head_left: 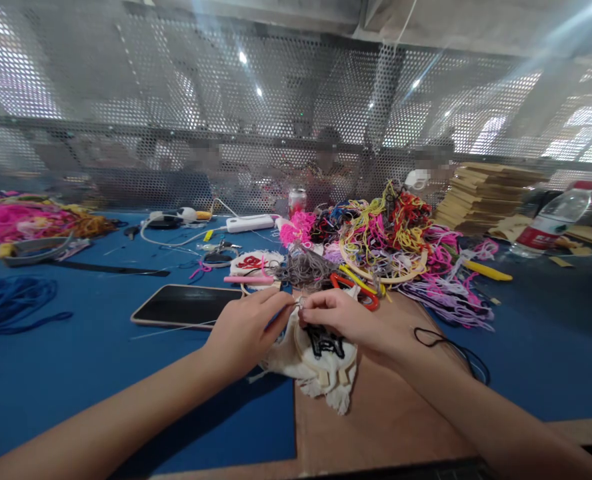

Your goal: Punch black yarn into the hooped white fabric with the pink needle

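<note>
My left hand (pixel 246 328) and my right hand (pixel 337 313) meet above a small embroidery hoop (pixel 323 357) with white cloth and a black stitched figure. It lies on a brown board (pixel 376 413). Both hands have their fingertips pinched together around a thin needle or thread (pixel 296 305) between them. My right hand also rests on the hoop's upper edge. A black thread (pixel 451 347) loops over my right wrist.
A smartphone (pixel 186 305) lies left of my hands on the blue table (pixel 76 373). Behind are a heap of coloured yarn (pixel 391 233) with a larger hoop, red-handled scissors (pixel 356 290), a pink pen (pixel 249 280), a water bottle (pixel 551 220) and stacked wooden boards (pixel 486 193). A perforated metal screen stands at the back.
</note>
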`<state>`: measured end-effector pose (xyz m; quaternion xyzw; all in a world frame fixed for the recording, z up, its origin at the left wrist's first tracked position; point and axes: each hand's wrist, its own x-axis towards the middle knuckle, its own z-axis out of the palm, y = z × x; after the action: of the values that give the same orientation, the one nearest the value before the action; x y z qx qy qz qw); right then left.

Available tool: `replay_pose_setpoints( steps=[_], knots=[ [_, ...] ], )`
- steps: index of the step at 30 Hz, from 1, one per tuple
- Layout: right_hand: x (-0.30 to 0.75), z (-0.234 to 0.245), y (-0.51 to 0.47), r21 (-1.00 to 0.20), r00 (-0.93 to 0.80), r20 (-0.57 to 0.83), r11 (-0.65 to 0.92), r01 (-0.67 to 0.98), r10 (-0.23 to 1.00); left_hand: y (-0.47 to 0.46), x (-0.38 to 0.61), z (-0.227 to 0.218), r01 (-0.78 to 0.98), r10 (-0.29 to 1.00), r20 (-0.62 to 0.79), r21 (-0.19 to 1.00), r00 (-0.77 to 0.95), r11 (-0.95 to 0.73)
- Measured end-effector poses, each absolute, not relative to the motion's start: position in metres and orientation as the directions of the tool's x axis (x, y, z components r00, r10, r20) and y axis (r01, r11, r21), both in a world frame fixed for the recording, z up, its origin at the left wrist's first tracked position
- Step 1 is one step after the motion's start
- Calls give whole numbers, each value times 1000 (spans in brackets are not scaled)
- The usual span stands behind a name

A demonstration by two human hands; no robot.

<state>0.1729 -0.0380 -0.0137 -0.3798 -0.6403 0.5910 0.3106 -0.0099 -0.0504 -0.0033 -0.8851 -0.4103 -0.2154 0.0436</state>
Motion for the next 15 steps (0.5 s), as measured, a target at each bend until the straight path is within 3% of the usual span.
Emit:
replay_pose_setpoints(
  steps=[6, 11, 15],
  knots=[
    [175, -14, -36, -991, -522, -36, 36, 126, 852, -51, -11, -3, 687, 668, 438, 143, 601, -712],
    [177, -8, -36, -990, -464, -35, 34, 139, 885, -51, -10, -2, 635, 609, 421, 96, 672, -767],
    [177, -7, -37, -978, -441, 30, 117, 171, 897, -50, -8, -4, 674, 642, 369, 54, 672, -737]
  ],
)
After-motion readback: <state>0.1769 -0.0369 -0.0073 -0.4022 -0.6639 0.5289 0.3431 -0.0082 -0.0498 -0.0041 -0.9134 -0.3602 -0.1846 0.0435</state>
